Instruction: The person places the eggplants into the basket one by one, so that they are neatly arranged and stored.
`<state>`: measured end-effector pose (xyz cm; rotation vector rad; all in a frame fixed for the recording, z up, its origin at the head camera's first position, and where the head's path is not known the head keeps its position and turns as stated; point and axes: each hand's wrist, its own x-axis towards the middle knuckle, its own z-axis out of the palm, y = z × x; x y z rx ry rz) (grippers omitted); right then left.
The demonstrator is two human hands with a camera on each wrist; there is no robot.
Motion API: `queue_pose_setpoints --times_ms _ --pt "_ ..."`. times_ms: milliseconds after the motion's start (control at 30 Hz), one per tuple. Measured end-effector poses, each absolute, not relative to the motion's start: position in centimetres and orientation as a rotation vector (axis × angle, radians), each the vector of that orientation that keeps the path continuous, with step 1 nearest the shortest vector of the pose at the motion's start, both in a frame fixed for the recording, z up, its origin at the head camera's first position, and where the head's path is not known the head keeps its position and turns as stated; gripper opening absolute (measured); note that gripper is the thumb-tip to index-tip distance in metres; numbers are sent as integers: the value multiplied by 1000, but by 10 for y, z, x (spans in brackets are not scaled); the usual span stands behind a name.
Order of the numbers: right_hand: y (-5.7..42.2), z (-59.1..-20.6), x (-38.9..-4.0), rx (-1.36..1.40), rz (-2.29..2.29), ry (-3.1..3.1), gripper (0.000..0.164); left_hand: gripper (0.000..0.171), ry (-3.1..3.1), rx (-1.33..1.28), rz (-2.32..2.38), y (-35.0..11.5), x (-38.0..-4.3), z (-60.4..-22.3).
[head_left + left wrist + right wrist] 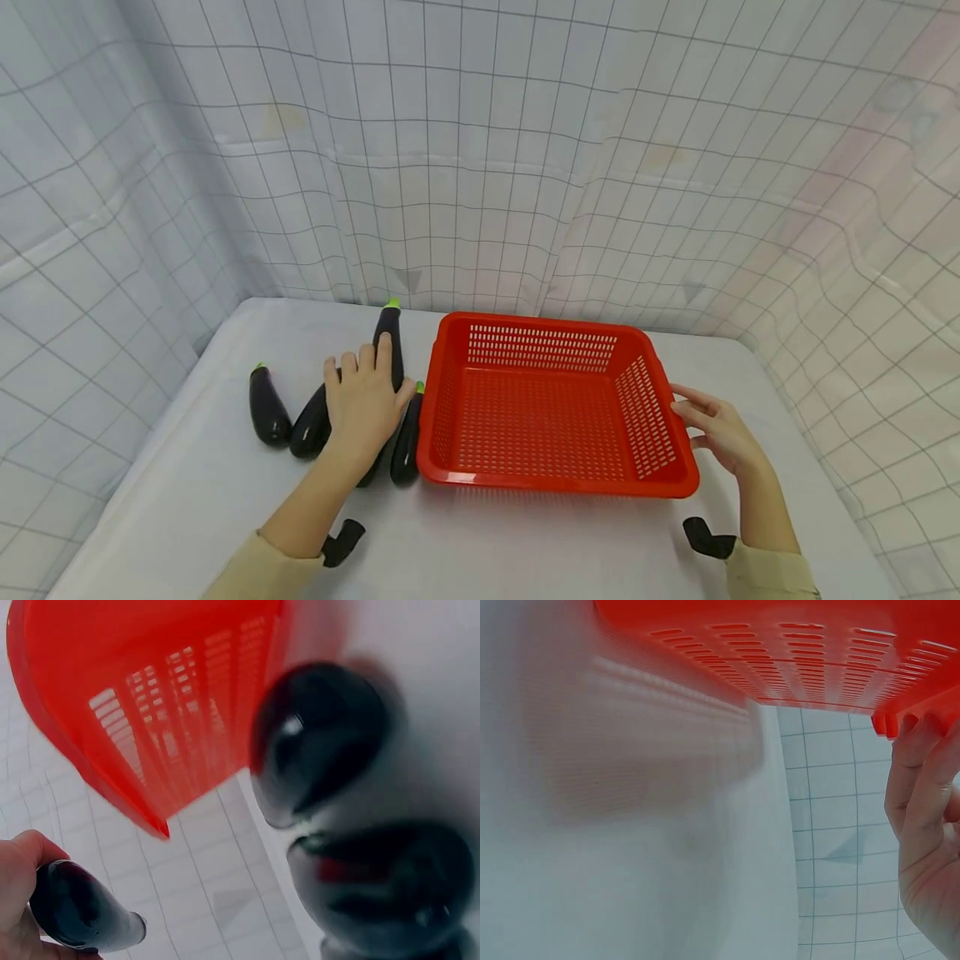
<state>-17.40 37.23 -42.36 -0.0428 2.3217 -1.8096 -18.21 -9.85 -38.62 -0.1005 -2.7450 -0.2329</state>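
Note:
My left hand (pixel 363 404) grips a long dark eggplant (pixel 390 329) with a green cap. In the left wrist view the thumb and fingers lie round the held eggplant (pixel 82 907). More eggplants lie about that hand: one (pixel 267 408) at the far left, one (pixel 311 429) beside the hand and one (pixel 407 446) against the basket. A red plastic basket (pixel 555 483) stands to the right, its inside bare. My right hand (pixel 720 429) has its fingertips at the basket's right rim. Those fingers (pixel 919 772) are loosely bent below a rim corner in the right wrist view.
A white cloth covers the table (pixel 187 492). White grid-patterned curtains (pixel 487 167) hang behind it and at both sides. Black wrist mounts (pixel 341 542) stick out near the sleeves.

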Motion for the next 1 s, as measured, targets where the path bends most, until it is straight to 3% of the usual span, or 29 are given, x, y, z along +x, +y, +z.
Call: queue_pose_setpoints --times_ms 1000 --pt "373 -426 -175 -16 -1827 2307 54 65 -2788 -425 -65 39 -171 -399"
